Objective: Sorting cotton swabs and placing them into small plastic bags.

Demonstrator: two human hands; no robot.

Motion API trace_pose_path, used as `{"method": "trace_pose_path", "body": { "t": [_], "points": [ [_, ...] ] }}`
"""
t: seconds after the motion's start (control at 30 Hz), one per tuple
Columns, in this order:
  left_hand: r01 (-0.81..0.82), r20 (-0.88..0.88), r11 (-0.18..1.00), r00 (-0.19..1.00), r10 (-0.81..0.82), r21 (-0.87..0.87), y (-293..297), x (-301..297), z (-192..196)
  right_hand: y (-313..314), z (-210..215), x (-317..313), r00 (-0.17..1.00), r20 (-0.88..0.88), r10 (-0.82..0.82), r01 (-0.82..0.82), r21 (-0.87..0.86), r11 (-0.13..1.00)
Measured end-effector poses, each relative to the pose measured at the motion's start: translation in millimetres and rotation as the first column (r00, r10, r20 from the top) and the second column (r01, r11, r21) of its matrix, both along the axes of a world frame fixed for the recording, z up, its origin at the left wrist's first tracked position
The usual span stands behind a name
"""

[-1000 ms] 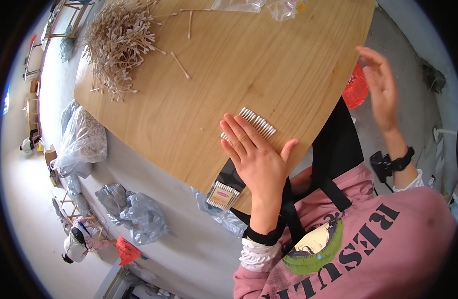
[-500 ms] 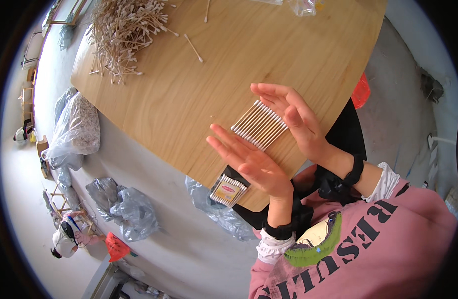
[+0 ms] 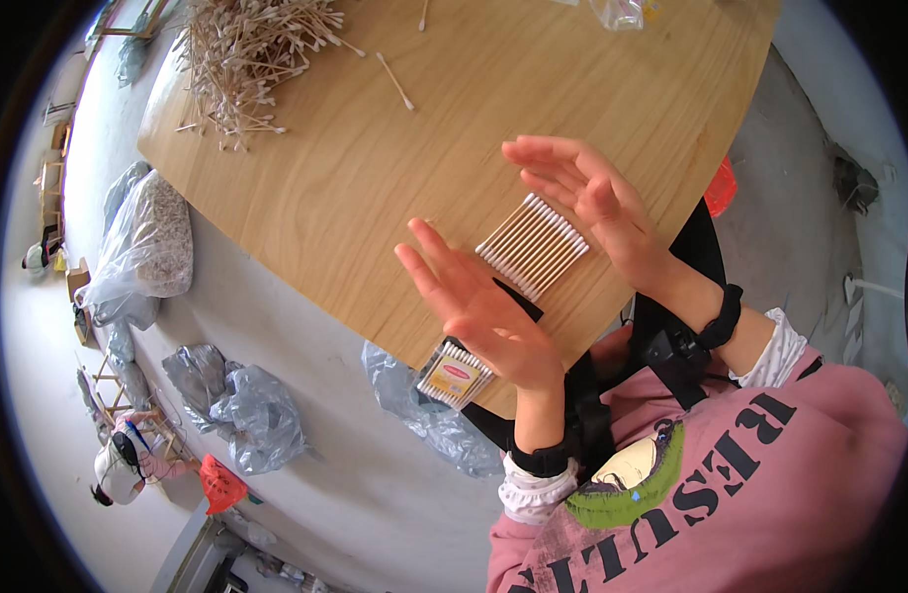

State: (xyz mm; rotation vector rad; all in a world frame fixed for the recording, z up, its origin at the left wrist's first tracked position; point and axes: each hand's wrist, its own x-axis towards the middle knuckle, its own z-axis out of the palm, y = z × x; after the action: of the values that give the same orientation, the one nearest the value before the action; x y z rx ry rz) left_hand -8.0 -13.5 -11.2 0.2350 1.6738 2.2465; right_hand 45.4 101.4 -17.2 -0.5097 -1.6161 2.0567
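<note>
A neat row of cotton swabs (image 3: 533, 247) lies side by side on the wooden table (image 3: 375, 237), tips lined up at both ends. To its left my left hand (image 3: 493, 321) is raised, fingers stretched and apart, holding nothing. On the row's right side is my right hand (image 3: 612, 217), likewise open with the palm turned toward the swabs. Part of a thin black object (image 3: 518, 298) shows between my left hand and the row. Under my left wrist, near the table edge, sits a packet of cotton swabs (image 3: 456, 376) with a yellow and red label, partly hidden by the hand.
A large heap of loose cotton swabs (image 3: 246, 69) covers the far left corner, with a stray swab (image 3: 395, 81) beside it. Clear plastic (image 3: 620, 12) lies at the far edge. Grey plastic bags (image 3: 261, 415) rest on the floor; a person (image 3: 123, 465) is at lower left.
Both hands have spread farther from the row of swabs, the left to the left and the right to the right. More of the row and the black object now shows. The view has shifted slightly.
</note>
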Motion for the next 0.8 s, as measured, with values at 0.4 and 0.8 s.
{"method": "trace_pose_path", "body": {
  "t": [0.4, 0.8],
  "points": [
    [-0.11, -0.088, 0.992, 0.991, 0.104, -0.058, 10, 15, -9, -11, 5, 0, 0.997, 0.075, 0.008, -0.012, 0.052, 0.999],
    [-0.186, -0.108, 0.978, 0.978, 0.176, -0.09, 13, 14, -5, -21, 3, -2, 0.999, 0.036, -0.026, 0.023, 0.089, 0.996]
  ]
}}
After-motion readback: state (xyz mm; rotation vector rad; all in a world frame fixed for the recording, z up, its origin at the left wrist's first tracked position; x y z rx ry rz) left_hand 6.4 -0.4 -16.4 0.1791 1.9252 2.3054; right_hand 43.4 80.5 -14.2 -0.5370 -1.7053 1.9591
